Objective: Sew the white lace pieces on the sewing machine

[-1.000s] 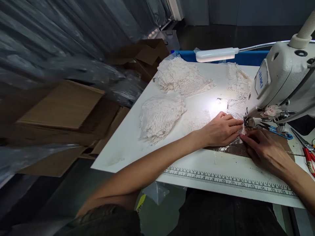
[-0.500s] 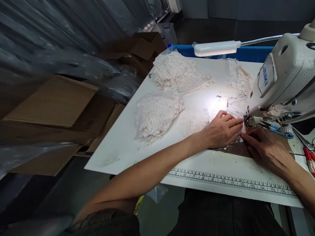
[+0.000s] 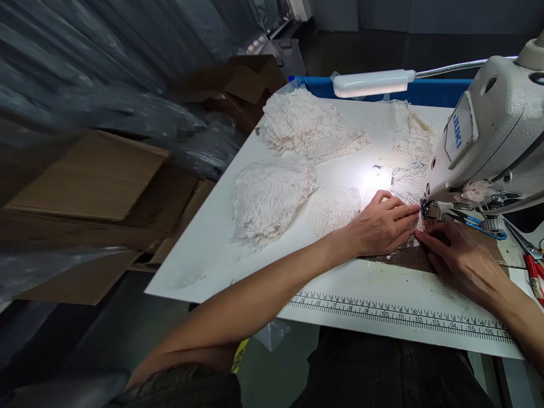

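Observation:
My left hand [image 3: 382, 226] lies flat, fingers together, pressing a piece of white lace [image 3: 335, 207] down just left of the presser foot [image 3: 429, 211] of a white sewing machine [image 3: 488, 136]. My right hand [image 3: 461, 258] rests on the table in front of the foot, fingers stretched toward the lace edge and touching it. The lace runs under the needle area and on behind the machine.
Two heaps of lace pieces [image 3: 272, 195] [image 3: 308, 124] lie on the white table [image 3: 212, 249]. A lamp [image 3: 374, 84] hangs over it. A printed ruler [image 3: 399, 314] runs along the front edge. Blue-handled snips [image 3: 480, 222] and red-handled tools [image 3: 535, 272] lie right. Cardboard boxes [image 3: 93, 181] stand left.
The view has shifted slightly, so the table sits a little lower left in the picture. Both hands stay at the presser foot, barely moved.

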Motion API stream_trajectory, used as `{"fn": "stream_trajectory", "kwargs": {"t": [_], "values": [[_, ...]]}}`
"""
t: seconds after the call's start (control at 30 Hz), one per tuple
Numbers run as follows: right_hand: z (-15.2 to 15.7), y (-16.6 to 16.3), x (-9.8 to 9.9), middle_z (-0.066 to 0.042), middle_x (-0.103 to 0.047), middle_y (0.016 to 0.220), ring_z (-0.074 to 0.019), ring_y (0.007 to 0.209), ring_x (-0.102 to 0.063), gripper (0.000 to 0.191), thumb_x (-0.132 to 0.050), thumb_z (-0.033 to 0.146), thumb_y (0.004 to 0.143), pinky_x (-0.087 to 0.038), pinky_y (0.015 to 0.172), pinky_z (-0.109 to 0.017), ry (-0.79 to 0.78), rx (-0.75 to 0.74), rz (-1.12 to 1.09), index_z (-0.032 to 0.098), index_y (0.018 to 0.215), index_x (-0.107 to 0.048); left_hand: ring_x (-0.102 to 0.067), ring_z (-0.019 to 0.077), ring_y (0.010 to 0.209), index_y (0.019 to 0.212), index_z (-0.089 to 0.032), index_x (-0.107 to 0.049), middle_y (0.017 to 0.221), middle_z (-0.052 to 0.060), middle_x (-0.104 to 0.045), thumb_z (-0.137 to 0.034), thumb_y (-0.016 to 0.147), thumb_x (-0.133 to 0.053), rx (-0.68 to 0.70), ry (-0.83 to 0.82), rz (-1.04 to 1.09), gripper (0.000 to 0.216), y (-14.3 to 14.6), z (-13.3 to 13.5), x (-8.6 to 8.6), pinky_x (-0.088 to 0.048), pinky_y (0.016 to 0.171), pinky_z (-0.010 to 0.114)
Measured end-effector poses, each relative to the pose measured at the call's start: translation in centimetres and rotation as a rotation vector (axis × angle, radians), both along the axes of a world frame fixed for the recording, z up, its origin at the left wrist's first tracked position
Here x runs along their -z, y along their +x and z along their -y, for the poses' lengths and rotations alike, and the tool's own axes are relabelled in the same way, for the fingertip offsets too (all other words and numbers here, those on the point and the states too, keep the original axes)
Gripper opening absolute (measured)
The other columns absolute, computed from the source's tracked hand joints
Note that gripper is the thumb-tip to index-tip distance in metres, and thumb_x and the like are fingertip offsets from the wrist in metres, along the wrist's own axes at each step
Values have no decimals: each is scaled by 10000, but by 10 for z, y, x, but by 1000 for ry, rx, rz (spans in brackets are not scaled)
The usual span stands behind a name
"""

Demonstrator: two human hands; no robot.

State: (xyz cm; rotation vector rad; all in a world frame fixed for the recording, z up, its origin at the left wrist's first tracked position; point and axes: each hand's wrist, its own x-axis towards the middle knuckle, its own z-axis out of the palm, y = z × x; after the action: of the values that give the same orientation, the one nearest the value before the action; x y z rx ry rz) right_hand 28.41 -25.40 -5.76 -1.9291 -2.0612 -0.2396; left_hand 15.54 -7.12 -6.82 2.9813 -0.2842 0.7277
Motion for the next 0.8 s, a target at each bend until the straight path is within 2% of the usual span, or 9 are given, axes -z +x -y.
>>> {"fn": "stream_trajectory", "kwargs": {"t": [0.23, 0.43, 0.67, 0.8], "values": [[0, 1, 2, -115, -549, 995, -190, 767, -571, 318, -405, 151, 924, -442, 461, -243, 18, 13, -49, 171, 1163, -614, -598, 200, 949, 1147, -131, -621, 1253, 81, -649, -278, 1006, -393, -20, 22, -21, 306, -2, 1, -2, -407, 882, 393], [1, 1, 3, -114, -560, 1031, -191, 823, -579, 323, -418, 164, 920, -504, 553, -263, 27, 33, -84, 202, 1152, -639, -600, 191, 931, 1153, -123, -621, 1252, 92, -643, -277, 1004, -387, -25, 28, -56, 318, -2, 2, -4, -425, 850, 352], [0, 3, 2, -119, -575, 1014, -197, 837, -602, 310, -434, 187, 924, -523, 556, -269, 34, 17, -99, 182, 1137, -660, -621, 210, 1044, 1163, -174, -621, 1280, 63, -641, -299, 1010, -364, 11, -68, -60, 324, -1, -3, -3, -322, 1037, 495], [0, 3, 2, -111, -580, 1006, -185, 817, -609, 315, -422, 216, 946, -524, 560, -263, 33, 21, -105, 190, 1148, -663, -592, 238, 1158, 1196, -177, -601, 1316, 68, -617, -306, 1010, -375, 29, -128, -103, 320, -2, -5, -3, -249, 1081, 571]]}}
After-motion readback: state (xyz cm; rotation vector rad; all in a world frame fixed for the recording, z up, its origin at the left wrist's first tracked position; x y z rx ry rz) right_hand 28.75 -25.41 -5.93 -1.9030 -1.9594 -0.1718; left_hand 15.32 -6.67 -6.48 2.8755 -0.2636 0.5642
